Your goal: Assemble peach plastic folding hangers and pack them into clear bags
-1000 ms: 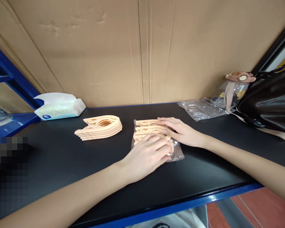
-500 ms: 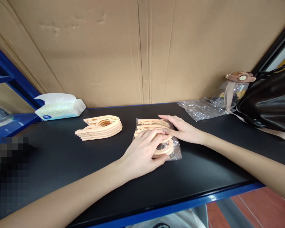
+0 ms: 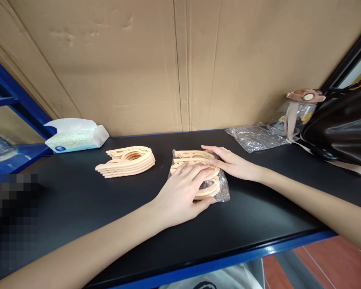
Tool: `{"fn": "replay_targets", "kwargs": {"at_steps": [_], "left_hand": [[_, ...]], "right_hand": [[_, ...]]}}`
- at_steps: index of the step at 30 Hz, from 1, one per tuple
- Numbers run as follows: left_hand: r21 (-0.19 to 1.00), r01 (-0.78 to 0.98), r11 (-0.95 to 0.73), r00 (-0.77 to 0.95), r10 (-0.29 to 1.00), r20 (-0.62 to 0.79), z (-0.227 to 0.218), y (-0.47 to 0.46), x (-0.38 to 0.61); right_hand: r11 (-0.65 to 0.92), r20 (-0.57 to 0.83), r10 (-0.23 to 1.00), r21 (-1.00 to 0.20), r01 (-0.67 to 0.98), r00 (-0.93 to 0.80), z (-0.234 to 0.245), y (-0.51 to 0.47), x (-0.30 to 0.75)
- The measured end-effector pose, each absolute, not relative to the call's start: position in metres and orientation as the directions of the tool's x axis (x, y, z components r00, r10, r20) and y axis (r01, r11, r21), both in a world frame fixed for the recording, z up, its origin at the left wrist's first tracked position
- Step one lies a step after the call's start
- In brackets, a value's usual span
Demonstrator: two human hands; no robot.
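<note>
Peach plastic folding hangers (image 3: 209,189) lie inside a clear plastic bag (image 3: 224,192) on the black table. My left hand (image 3: 183,192) rests over the bag's left and middle part, fingers stretched across the top and thumb along the near edge. Touching the far right side of the bag is my right hand (image 3: 233,162), its fingers extended and its thumb apart, near the left fingertips. Part of the hangers is hidden under the hands. To the left, a neat stack of matching folding hangers (image 3: 126,163) sits unbagged.
A tissue pack (image 3: 76,138) stands at the back left. At the back right are a flattened clear plastic bag (image 3: 255,138), a drinking bottle (image 3: 303,110) with a strap, and a dark leather-like bag (image 3: 345,128). Cardboard (image 3: 123,80) walls off the back.
The right thumb has shifted slightly on the bag. Both hands otherwise stay in place, and the stack of hangers has not moved.
</note>
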State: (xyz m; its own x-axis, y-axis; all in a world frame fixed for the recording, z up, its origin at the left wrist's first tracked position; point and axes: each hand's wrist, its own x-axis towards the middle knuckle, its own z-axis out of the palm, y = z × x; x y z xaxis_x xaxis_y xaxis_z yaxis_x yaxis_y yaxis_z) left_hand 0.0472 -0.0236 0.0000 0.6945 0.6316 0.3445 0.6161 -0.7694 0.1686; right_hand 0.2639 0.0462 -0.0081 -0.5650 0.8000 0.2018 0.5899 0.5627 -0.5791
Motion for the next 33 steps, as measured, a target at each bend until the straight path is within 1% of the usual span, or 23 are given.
{"fn": "replay_targets", "kwargs": {"at_steps": [3, 9, 13, 19, 22, 28, 33], "left_hand": [[0.167, 0.616, -0.770, 0.697, 0.631, 0.340, -0.0004, -0.0235, 0.0470], [0.164, 0.618, -0.769, 0.703, 0.634, 0.323, -0.0001, -0.0257, 0.0455], [0.185, 0.615, -0.767, 0.696, 0.638, 0.330, 0.0017, -0.0258, 0.0456], [0.201, 0.601, -0.773, 0.700, 0.631, 0.333, 0.0002, -0.0243, 0.0454], [0.231, 0.591, -0.773, 0.698, 0.634, 0.334, 0.0008, -0.0236, 0.0443], [0.338, 0.529, -0.779, 0.707, 0.624, 0.331, 0.0051, -0.0218, 0.0399], [0.326, 0.574, -0.752, 0.675, 0.659, 0.332, 0.0036, -0.0212, 0.0420]], "right_hand": [[0.561, 0.198, 0.801, -0.575, 0.595, -0.565, -0.0073, 0.0446, 0.2631], [0.586, 0.195, 0.789, -0.521, 0.621, -0.582, -0.0042, 0.0402, 0.2631], [0.603, 0.163, 0.770, -0.502, 0.620, -0.617, -0.0023, 0.0389, 0.2645], [0.626, 0.177, 0.754, -0.483, 0.612, -0.632, -0.0023, 0.0387, 0.2646], [0.635, 0.181, 0.746, -0.484, 0.602, -0.641, -0.0020, 0.0387, 0.2652], [0.632, 0.178, 0.744, -0.503, 0.590, -0.644, -0.0024, 0.0398, 0.2660], [0.649, 0.212, 0.736, -0.491, 0.581, -0.643, -0.0044, 0.0419, 0.2660]]}}
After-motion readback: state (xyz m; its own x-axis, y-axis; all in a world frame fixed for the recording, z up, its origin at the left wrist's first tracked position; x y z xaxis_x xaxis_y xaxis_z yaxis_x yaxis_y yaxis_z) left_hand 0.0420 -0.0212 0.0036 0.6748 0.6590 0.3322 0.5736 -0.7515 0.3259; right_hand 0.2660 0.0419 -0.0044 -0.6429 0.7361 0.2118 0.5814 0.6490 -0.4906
